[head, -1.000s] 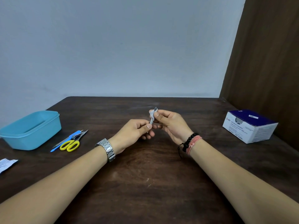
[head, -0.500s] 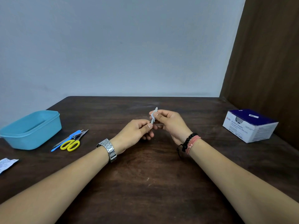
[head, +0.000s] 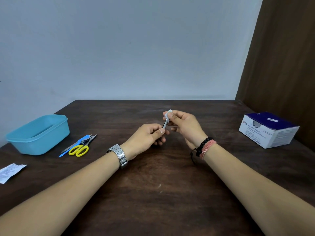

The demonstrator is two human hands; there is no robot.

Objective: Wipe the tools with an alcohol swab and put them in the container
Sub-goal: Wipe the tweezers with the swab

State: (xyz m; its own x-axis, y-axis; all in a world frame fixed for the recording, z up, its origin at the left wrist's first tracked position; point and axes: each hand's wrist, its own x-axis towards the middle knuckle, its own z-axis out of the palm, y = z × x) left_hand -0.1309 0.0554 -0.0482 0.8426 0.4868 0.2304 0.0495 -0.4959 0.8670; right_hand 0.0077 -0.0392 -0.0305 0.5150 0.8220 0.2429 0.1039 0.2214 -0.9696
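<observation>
My left hand [head: 146, 138] pinches the lower end of a thin metal tool [head: 165, 124] above the middle of the dark wooden table [head: 162, 193]. My right hand [head: 185, 126] pinches a white alcohol swab [head: 168, 115] folded round the tool's upper end. The light-blue container [head: 38, 134] stands at the left with nothing visible inside. Just right of it lie yellow-handled scissors [head: 79, 150], a blue-handled tool [head: 75, 144] and other small metal tools [head: 89, 138], bunched together.
A white and blue box of alcohol swabs [head: 269, 129] sits at the right near a brown wooden panel [head: 281, 65]. A torn white swab wrapper [head: 10, 172] lies at the table's left front edge. A pale wall rises behind the table.
My right hand has slid the swab up along the tool, so a bit more bare metal shows between my two hands. The left hand has stayed in place.
</observation>
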